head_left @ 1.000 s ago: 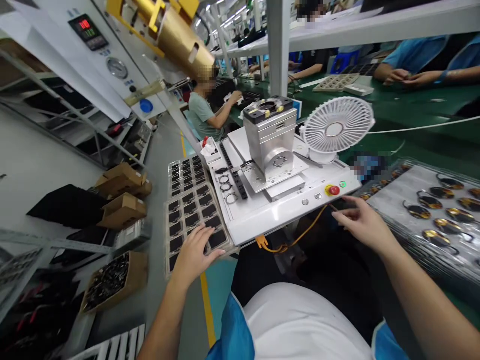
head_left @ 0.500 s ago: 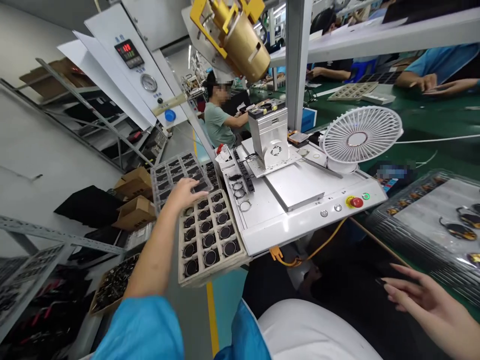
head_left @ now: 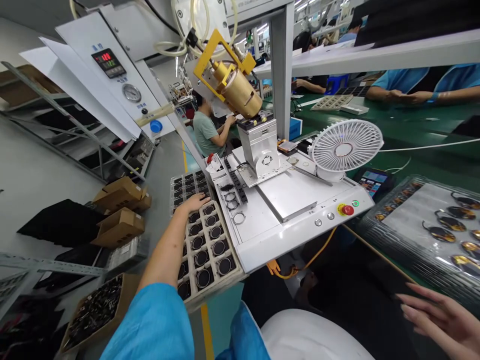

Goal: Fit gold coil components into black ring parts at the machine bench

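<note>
The clear tray (head_left: 172,190), which jutted farther left half a second ago, now lies just past the far end of the beige tray (head_left: 217,287). There the left hand (head_left: 195,202) reaches with fingers outstretched; its grip cannot be told. The right hand (head_left: 444,317), half open, apparently empty, stays near right, well apart from both.
</note>
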Action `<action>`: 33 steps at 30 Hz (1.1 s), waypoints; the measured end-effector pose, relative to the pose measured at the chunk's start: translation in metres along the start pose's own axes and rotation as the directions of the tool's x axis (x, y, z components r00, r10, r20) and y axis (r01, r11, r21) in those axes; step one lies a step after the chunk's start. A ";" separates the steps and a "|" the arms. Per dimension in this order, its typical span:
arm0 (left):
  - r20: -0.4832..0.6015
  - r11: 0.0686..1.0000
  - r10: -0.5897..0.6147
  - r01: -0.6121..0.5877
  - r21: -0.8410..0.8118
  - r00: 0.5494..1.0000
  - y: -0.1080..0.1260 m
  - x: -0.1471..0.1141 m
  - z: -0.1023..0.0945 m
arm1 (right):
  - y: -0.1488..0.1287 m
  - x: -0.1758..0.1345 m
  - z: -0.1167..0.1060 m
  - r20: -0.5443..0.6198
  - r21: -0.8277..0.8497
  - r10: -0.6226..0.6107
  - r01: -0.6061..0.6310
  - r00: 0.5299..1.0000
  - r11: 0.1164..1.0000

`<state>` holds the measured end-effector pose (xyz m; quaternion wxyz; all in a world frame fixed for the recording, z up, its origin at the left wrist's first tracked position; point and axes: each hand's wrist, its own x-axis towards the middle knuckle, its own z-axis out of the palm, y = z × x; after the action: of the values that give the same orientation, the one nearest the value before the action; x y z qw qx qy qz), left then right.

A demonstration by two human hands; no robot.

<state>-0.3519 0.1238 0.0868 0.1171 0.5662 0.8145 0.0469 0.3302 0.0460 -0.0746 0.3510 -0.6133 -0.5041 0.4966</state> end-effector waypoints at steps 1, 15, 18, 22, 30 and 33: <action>-0.019 1.000 -0.005 0.005 -0.009 1.000 0.003 -0.002 0.000 | -0.016 0.000 0.009 -0.006 0.052 -0.026 0.026 1.000 0.998; -0.071 0.254 0.411 -0.189 -0.949 0.909 0.193 -0.238 0.103 | -0.141 -0.024 0.133 0.207 0.266 -0.769 0.721 0.605 0.639; -0.093 -0.110 0.398 -0.054 -0.992 0.913 0.227 -0.244 0.156 | -0.140 -0.027 0.149 0.183 0.320 -0.809 0.744 0.558 0.586; -0.017 -0.218 0.355 0.065 -0.974 0.935 0.243 -0.235 0.187 | -0.128 -0.029 0.146 0.140 0.280 -0.814 0.766 0.564 0.579; 0.130 -0.030 0.167 0.137 -0.990 0.977 0.237 -0.226 0.189 | -0.139 0.043 0.046 0.118 -0.519 -0.572 0.542 0.812 0.662; 0.143 0.037 0.160 0.139 -0.990 0.977 0.233 -0.230 0.189 | -0.157 0.085 -0.012 -0.068 -0.839 -0.318 0.119 0.946 0.531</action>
<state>-0.0168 -0.0193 -0.0154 0.5639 0.3329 0.5305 0.5383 0.2994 0.1679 0.0529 0.1344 -0.6862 -0.7097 0.0859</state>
